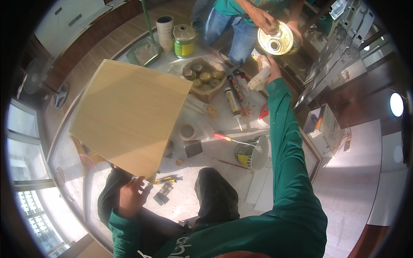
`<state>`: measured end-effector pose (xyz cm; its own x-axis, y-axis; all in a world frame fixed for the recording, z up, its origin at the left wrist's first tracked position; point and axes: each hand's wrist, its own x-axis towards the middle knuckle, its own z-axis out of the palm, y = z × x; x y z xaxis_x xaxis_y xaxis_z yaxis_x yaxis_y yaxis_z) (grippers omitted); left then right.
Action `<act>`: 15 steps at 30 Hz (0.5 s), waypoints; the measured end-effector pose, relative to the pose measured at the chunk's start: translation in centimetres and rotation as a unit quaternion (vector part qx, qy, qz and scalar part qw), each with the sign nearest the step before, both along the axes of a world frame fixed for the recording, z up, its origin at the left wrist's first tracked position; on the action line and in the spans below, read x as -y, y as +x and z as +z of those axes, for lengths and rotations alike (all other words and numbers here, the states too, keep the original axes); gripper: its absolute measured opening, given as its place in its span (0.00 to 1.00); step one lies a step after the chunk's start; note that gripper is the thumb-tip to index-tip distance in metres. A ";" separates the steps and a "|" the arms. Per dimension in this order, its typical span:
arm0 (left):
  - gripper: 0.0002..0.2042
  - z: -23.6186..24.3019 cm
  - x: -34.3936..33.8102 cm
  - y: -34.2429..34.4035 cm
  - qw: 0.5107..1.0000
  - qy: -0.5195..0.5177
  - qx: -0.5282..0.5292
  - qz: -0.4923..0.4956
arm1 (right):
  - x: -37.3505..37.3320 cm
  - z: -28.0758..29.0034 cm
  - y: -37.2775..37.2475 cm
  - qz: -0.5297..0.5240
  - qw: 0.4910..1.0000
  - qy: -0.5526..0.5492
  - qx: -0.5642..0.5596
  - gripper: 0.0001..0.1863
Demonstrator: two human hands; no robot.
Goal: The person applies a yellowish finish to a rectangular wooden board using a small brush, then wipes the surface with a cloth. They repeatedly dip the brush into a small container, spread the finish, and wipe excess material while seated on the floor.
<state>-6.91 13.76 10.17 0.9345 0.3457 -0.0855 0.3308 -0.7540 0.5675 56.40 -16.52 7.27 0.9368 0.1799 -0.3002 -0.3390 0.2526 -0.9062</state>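
One wooden board (129,116) is pinched by the left hand (132,198) near eight o'clock, likely for steadiness; a rag (260,79) is clutched by the right hand (274,72) near two.

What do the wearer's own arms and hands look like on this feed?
Both the left sleeve and the right sleeve are long, green cloth, the right one visibly creased. The left hand is ungloved. The right hand is partly hidden; its visible part looks bare too.
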 end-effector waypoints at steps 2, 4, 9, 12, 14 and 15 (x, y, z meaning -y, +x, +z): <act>0.18 -0.1 0.1 0.0 1.000 0.000 0.025 0.012 | 0.0 -0.1 0.0 -0.009 1.000 0.006 -0.015 0.20; 0.16 -0.1 0.1 0.1 0.999 0.002 0.038 0.019 | 0.1 -0.3 0.1 -0.006 1.000 0.002 -0.006 0.19; 0.14 0.0 0.2 0.4 0.998 -0.008 0.052 0.031 | 0.5 -1.1 0.7 0.010 1.000 0.015 -0.003 0.19; 0.14 0.0 0.2 0.5 0.998 -0.006 0.048 0.030 | 0.8 -1.7 1.2 0.011 1.000 0.011 -0.003 0.19; 0.14 0.0 0.2 0.6 0.998 -0.005 0.047 0.029 | 0.9 -2.0 1.6 0.006 1.000 0.017 -0.011 0.19; 0.14 -0.1 0.2 0.6 0.998 -0.005 0.046 0.029 | 0.9 -2.2 1.7 0.011 1.000 0.021 -0.008 0.19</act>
<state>-6.33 13.54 10.12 0.9170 0.3990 -0.0032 0.3194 -0.7292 0.6052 58.07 -17.44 5.06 0.9275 0.2141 -0.3066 -0.3593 0.2832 -0.8892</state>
